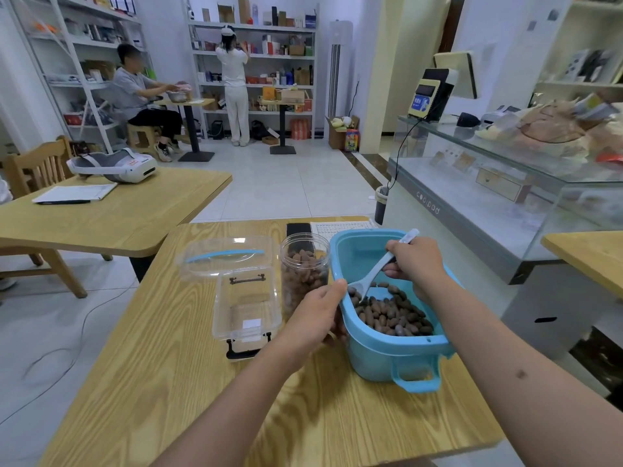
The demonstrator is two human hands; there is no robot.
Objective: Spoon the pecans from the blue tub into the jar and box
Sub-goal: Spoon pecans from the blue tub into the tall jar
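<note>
Fingers (399,261) of the right hand (418,261) are curled tight around the handle of a white spoon (377,273), whose bowl dips into the pecans (391,315) heaped at the near end of the blue tub (387,358). That forearm reaches in from the lower right, over the tub. Left hand (315,318) wraps the tub's left rim, thumb on top, fingers closed against the outer wall, forearm stretched across the bench (161,382). Just left of the tub stands the jar (305,264), partly filled with pecans. Beside it lies the clear box (247,308), open and holding no pecans, lid tipped back.
</note>
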